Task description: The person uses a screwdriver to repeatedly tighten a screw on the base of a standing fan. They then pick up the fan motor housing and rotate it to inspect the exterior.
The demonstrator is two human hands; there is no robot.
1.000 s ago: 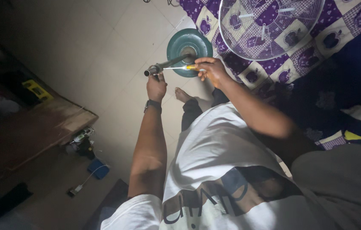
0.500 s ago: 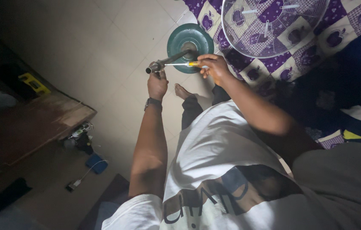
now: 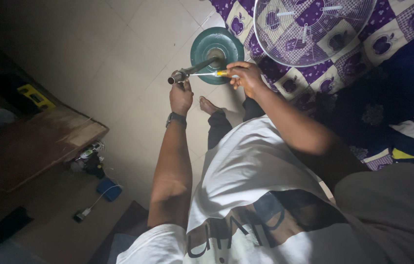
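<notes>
A metal stand pole (image 3: 198, 67) rises from a round green base (image 3: 216, 47) on the tiled floor. My left hand (image 3: 180, 94) grips the pole just below its top end. My right hand (image 3: 244, 77) holds a yellow-handled screwdriver (image 3: 208, 74), whose thin shaft points left and touches the pole near the top. My bare foot (image 3: 210, 105) rests on the floor beneath the hands. A dark watch band circles my left wrist.
A round wire fan grille (image 3: 309, 24) lies on a purple patterned cloth (image 3: 343, 58) at upper right. A low wooden table (image 3: 31, 146) stands at left, with small items, a blue pad (image 3: 108, 188) and a white cable beside it.
The view has shifted slightly; the pole and base sit a little higher in frame. Both hands keep their hold on pole and screwdriver.
</notes>
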